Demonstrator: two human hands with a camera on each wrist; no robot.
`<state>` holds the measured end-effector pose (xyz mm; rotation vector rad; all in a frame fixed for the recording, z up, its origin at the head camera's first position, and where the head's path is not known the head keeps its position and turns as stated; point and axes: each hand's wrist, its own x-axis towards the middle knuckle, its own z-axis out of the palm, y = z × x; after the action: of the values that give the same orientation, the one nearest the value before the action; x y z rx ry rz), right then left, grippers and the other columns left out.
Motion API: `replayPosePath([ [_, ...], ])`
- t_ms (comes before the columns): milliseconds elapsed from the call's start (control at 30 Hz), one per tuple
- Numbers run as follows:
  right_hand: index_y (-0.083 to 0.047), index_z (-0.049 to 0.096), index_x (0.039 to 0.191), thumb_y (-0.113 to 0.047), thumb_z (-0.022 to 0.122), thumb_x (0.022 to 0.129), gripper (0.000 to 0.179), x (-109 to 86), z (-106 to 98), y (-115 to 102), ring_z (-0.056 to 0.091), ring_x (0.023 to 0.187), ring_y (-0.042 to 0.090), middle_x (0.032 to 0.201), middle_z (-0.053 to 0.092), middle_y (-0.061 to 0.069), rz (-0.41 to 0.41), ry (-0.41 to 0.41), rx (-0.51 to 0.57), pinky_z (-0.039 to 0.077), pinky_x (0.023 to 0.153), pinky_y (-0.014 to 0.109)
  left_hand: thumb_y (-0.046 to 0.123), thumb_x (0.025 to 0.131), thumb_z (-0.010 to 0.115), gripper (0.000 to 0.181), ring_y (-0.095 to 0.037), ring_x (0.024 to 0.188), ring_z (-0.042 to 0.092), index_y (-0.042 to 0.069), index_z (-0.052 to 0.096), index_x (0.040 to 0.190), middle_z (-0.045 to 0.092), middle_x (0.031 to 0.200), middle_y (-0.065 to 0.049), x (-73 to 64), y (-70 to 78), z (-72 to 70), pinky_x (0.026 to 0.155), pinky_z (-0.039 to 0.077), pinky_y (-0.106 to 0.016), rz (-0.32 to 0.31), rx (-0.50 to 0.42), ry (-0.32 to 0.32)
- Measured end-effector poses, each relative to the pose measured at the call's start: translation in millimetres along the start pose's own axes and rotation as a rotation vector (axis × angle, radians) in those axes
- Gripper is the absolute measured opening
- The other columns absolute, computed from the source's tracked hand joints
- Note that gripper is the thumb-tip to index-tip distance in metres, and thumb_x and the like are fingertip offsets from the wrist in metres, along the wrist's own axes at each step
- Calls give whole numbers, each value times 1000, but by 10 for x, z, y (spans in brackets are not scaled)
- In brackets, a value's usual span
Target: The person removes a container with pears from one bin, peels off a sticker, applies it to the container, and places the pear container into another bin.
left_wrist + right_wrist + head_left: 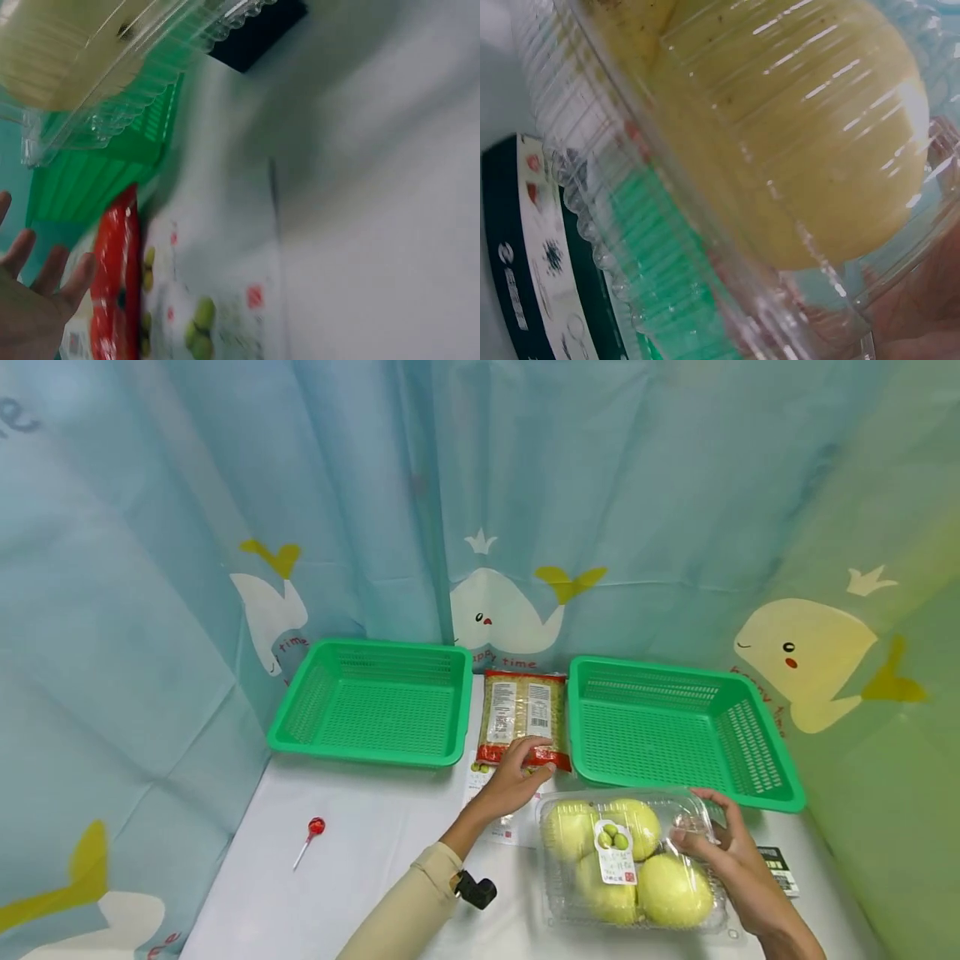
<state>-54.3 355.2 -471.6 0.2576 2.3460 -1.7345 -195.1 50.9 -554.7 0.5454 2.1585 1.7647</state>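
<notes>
My right hand (731,860) grips the right end of a clear plastic fruit box (551,897), thumb on top. Inside are several big pale yellow-green fruits (677,892), and a label (617,853) is stuck on the lid. In the right wrist view one fruit (802,142) fills much of the picture behind the ribbed plastic. My left hand (512,783) is over the front edge of a red-edged food bag (522,714), left of the fruit box. Its fingers (49,274) are spread and hold nothing in the left wrist view.
Green baskets stand at the back left (375,710) and back right (652,735), either side of the bag. A red lollipop (316,827) lies at left on the white table (360,893). A fruit-printed sheet (225,285) and a dark-and-white package (540,247) lie near the box.
</notes>
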Motion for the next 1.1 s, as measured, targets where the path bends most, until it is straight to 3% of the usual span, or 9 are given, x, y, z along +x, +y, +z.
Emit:
replayPosePath([
  [133, -40, 11, 157, -23, 58, 108, 71, -43, -102, 10, 13, 148, 65, 167, -9, 39, 10, 16, 4, 39, 100, 76, 39, 110, 54, 52, -34, 153, 37, 27, 45, 160, 28, 170, -7, 147, 62, 86, 112, 47, -55, 6, 50, -5],
  [300, -44, 15, 153, -23, 59, 108, 66, -77, -211, 69, 58, 119, 17, 154, 29, 41, 20, 41, -37, 51, 85, 42, 40, 111, 52, 61, -33, 162, 20, 28, 33, 167, 18, 177, -8, 265, 108, 162, 122, 32, -66, 30, 132, -30],
  [367, -46, 18, 151, -20, 59, 108, 64, -81, -271, 83, 61, 108, 3, 145, 47, 30, 12, 43, -37, 53, 81, 37, 40, 111, 52, 64, -33, 163, 17, 28, 29, 169, 15, 178, -6, 302, 123, 198, 122, 29, -68, 37, 139, -46],
  [500, -43, 28, 147, -6, 55, 108, 60, -72, -440, 75, 67, 102, -1, 122, 68, -3, -87, 50, 70, 57, 76, 27, 39, 111, 50, 65, -34, 163, 16, 29, 25, 170, 11, 179, -3, 360, 126, 283, 123, 29, -68, 50, 152, -61],
  [700, -34, 32, 147, 2, 42, 109, 54, 24, -761, -44, 74, 93, 11, 115, 70, -10, -239, 20, 297, 63, 67, 32, 38, 112, 48, 64, -28, 164, 15, 34, 21, 170, 8, 179, -1, 383, 64, 383, 124, 31, -63, 45, 166, -44],
  [833, -38, 28, 148, -6, 45, 111, 52, 158, -946, -182, 67, 101, 5, 117, 64, -12, -217, 57, 262, 54, 92, 43, 37, 112, 47, 64, -27, 164, 13, 35, 20, 170, 8, 180, 0, 370, 69, 392, 124, 31, -63, 46, 152, -48],
  [967, -37, 28, 145, -7, 51, 109, 51, 351, -1038, -379, 61, 101, 3, 116, 63, -13, -222, 87, 244, 52, 90, 38, 38, 111, 48, 65, -28, 164, 13, 36, 21, 170, 9, 179, 1, 369, 61, 396, 124, 30, -63, 34, 137, -39],
  [1000, -37, 28, 143, -8, 53, 109, 51, 404, -1050, -436, 61, 100, 4, 118, 60, -11, -215, 96, 242, 50, 74, 28, 38, 111, 48, 65, -28, 164, 13, 34, 21, 170, 8, 179, 1, 371, 63, 397, 124, 30, -64, 32, 131, -38],
  [1100, -38, 24, 143, -17, 58, 108, 53, 574, -1071, -580, 54, 102, 7, 131, 44, -6, -152, 136, 205, 51, 70, 25, 36, 110, 49, 67, -29, 165, 11, 31, 20, 171, 7, 180, 1, 379, 75, 404, 125, 27, -65, 20, 109, -43],
])
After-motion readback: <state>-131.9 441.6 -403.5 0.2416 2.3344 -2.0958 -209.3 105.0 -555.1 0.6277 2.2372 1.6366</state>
